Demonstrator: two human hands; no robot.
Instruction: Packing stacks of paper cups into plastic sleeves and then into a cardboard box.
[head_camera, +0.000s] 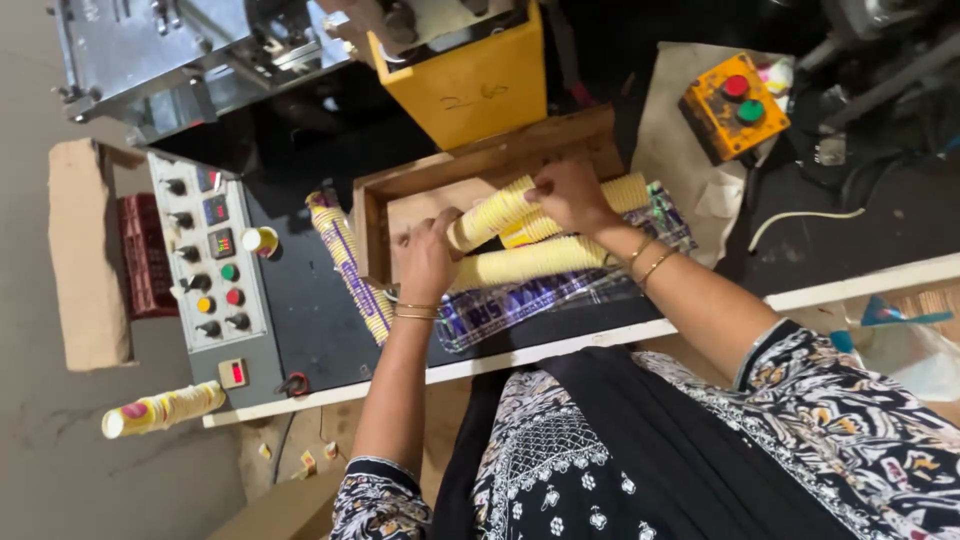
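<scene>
Illumination even and moderately bright over the middle of the bench; source not in view. The top right corner falls into deep shadow, detail lost among dark machinery. Mild glare on the metal housing at top left. Shadows beneath the forearms soft. Slight motion blur on both hands. The patterned garment at the bottom edge is soft.

A black garment patterned in white and yellow, with short dark-cuffed sleeves, is worn, and thin gold bangles are seen at the wrists of the left hand and right hand.
</scene>
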